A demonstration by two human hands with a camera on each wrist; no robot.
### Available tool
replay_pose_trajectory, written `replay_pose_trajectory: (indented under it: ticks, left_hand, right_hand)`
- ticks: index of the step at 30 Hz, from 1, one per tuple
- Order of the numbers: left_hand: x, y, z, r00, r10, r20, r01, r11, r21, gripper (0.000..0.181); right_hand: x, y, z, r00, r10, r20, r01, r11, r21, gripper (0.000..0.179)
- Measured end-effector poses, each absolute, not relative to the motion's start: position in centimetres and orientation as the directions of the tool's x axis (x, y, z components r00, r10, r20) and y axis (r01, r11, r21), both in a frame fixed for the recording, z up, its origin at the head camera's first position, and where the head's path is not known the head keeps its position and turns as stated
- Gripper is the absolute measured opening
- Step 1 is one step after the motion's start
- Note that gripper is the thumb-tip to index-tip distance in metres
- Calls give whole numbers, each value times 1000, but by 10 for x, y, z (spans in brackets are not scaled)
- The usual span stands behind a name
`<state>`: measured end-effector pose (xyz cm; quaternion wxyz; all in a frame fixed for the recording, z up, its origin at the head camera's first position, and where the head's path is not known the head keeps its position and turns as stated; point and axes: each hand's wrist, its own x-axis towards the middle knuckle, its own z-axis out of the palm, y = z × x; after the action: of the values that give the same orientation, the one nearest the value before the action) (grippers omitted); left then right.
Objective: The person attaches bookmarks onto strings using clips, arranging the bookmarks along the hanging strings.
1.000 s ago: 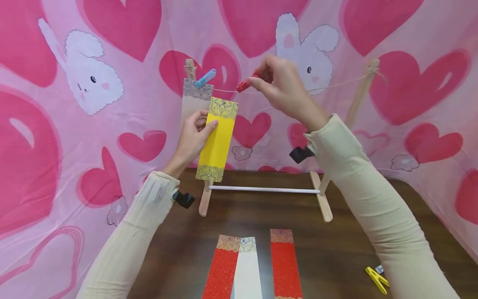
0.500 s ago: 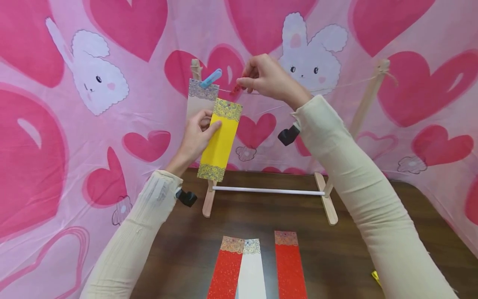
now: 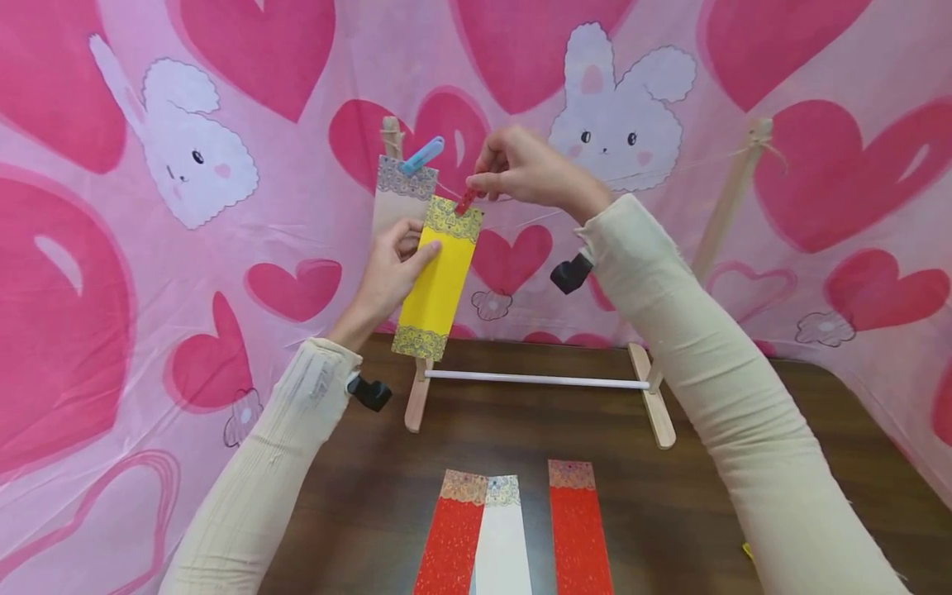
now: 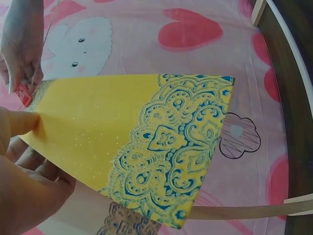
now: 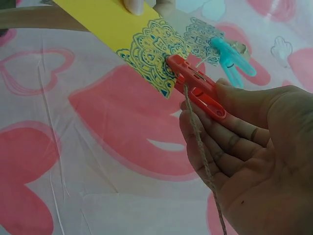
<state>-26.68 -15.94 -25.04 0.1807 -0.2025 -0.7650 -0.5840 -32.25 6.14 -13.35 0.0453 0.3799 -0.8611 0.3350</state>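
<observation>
My left hand [image 3: 392, 268] pinches a yellow card [image 3: 437, 281] by its left edge, thumb in front and fingers behind. Blue lace patterns [image 4: 166, 147] cover both ends of the card. At the card's top edge my right hand [image 3: 524, 169] holds a red clothespin [image 3: 464, 201] between thumb and fingers. In the right wrist view the red clothespin [image 5: 195, 85] sits over the card's patterned end, with the string [image 5: 200, 142] running past its jaws. Behind the yellow card, a whitish card [image 3: 402, 202] hangs from the line under a blue clothespin [image 3: 424, 155].
A wooden stand has a left post [image 3: 392, 136], a right post [image 3: 732, 190] and a white crossbar [image 3: 535, 380]. Two red cards [image 3: 449, 537] and a white card [image 3: 502, 537] lie on the brown table [image 3: 357, 496]. A yellow clothespin [image 3: 748, 552] shows beside the right sleeve.
My right hand has moved left and slightly down, bringing the red clothespin from the string onto the yellow card's top edge. The left hand has stayed nearly still with the card.
</observation>
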Motion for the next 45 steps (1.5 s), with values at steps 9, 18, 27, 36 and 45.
replay_pose_trajectory:
  ticks: [9,18,27,36,45]
  left_hand:
    - [-262,-157,-252,-869,117,481,495,236,836,26]
    - [-258,-159,-261,-903,129,411,431,256,865,30]
    - [-244,-166,-274,-883,123,454,470,266,842,25]
    - [-226,-173,-291,-887,127,444,462,285,840,24]
    - [-203,-175,-303,-893,134,430,449,342,826,27]
  right_hand:
    - [-318,62,-138,-703,-639,311,-680,479,-555,28]
    - [-306,72,-145,-718,-578,387,-694,558,-455,35]
    - [-277,97,-163,-519,-481,707,-806,550,-218,28]
    - [-253,119,-186,-385,-493,780,-853,513,-98,13]
    - [-243,146,-221,-435,-484,759,-827,549,-124,11]
